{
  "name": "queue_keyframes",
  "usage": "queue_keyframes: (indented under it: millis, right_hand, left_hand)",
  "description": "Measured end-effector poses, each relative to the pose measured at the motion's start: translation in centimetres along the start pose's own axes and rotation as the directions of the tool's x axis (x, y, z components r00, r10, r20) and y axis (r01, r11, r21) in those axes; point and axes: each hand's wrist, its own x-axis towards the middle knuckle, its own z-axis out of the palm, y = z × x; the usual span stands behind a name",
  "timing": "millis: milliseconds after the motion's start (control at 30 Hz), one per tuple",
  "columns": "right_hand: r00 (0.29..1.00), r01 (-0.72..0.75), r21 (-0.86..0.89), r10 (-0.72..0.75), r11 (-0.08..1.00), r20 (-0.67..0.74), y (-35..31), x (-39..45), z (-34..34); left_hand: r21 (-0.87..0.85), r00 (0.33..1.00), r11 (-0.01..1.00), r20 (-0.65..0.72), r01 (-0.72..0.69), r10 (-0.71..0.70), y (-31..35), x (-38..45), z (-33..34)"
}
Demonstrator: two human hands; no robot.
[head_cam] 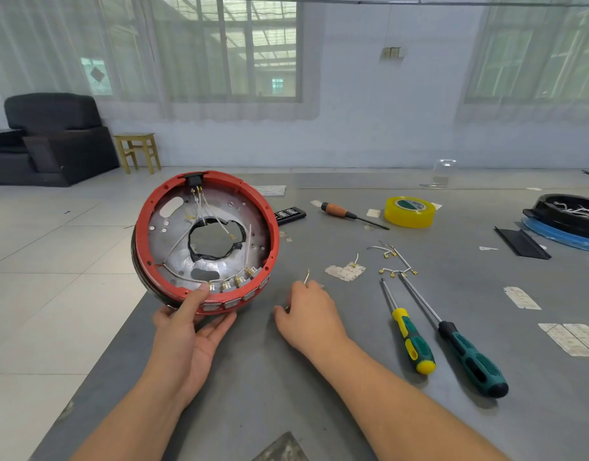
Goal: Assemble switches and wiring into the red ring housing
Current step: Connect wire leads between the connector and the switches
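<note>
Housing tilted up at the desk's left edge, open face toward the camera, gripped by the left hand: thumb over the lower red rim, fingers curled beneath. Row of switches seated along the lower rim, white wires running from a black socket at the top. Right hand resting on the desk just right of the housing, pinching a short wire at the fingertips. Loose wires with brass terminals lying further right, near a paper scrap. Two screwdrivers side by side at right, a third beyond, beside yellow tape. Black tray at far right.
</note>
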Motion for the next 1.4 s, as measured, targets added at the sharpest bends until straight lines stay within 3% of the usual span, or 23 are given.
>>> queue_keyframes:
  millis: [367,633,1000,1167,1300,1400]
  right_hand:
    - [0.981,-0.17,-0.046,0.173,0.984,0.085,0.7,0.3,-2.1]
    - [0.989,-0.074,-0.237,0.102,0.969,0.106,-0.5,-0.5,-2.0]
    - [0.986,-0.066,-0.341,0.115,0.938,0.125,-0.4,-0.1,-1.9]
    - [0.99,0.054,-0.434,0.009,0.899,0.141,-0.3,-0.4,-1.1]
    - [0.995,0.039,-0.335,-0.007,0.941,0.098,0.0,-0.5,-1.7]
    - [0.996,-0.05,-0.127,0.058,0.991,0.065,0.7,-0.2,-2.1]
  left_hand:
    - [0.008,1.0,1.0,-0.002,0.017,-0.017,0.2,-0.1,0.2]
    - [0.028,1.0,1.0,0.008,0.002,-0.002,0.1,-0.2,0.2]
    - [0.042,1.0,0.999,0.026,0.009,-0.01,0.0,-0.1,0.2]
    - [0.049,1.0,0.999,0.028,0.008,-0.01,0.0,-0.1,0.1]
    - [0.045,1.0,0.999,0.018,0.019,-0.02,0.0,0.0,0.1]
    - [0.045,0.999,0.999,0.02,0.025,-0.026,0.1,0.0,0.2]
